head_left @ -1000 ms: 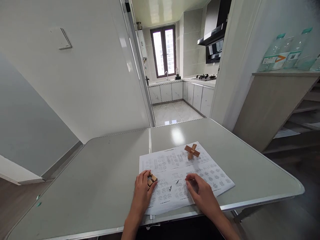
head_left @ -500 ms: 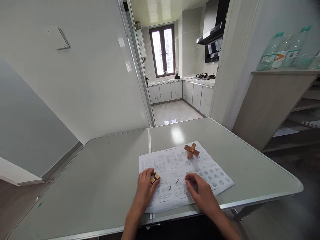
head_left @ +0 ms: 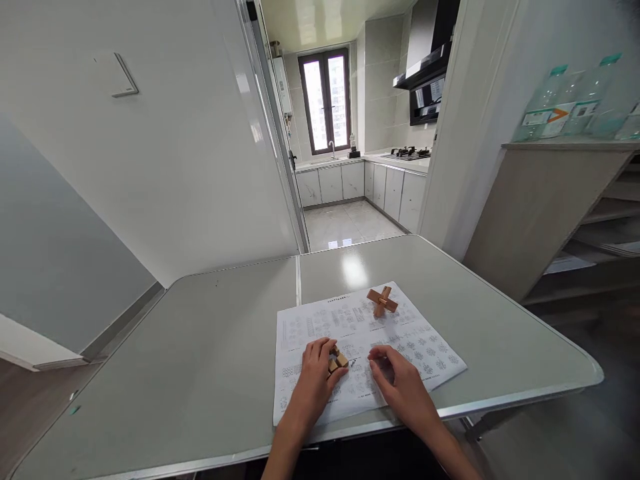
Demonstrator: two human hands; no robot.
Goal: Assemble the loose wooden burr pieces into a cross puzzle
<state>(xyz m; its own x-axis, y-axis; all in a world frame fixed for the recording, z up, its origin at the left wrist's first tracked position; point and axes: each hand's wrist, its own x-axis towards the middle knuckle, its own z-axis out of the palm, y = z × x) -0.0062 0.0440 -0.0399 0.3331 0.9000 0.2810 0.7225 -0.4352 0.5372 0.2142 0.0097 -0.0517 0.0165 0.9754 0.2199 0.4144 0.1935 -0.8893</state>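
My left hand (head_left: 316,372) curves around a small light-wood block puzzle (head_left: 341,361), with thumb and fingers on its sides; part of it is hidden by the hand. It sits over a printed sheet of paper (head_left: 295,340) covered with small diagrams. To the right, my right hand (head_left: 401,382) rests on the sheet's near part, fingers bent and thumb apart, with nothing visible between them. Farther back on the paper stands a reddish-brown wooden burr puzzle (head_left: 383,302) made of crossed bars, touched by neither hand.
The pale grey-green table (head_left: 220,347) has a metal edge and a seam down the middle. A wooden shelf unit (head_left: 545,207) with plastic bottles (head_left: 547,107) stands at the right. Beyond the table, a doorway opens onto a kitchen with white cabinets (head_left: 330,185).
My left hand has moved right across the sheet with the light-wood block puzzle, closer to my right hand. The right hand and the burr puzzle have stayed in place.
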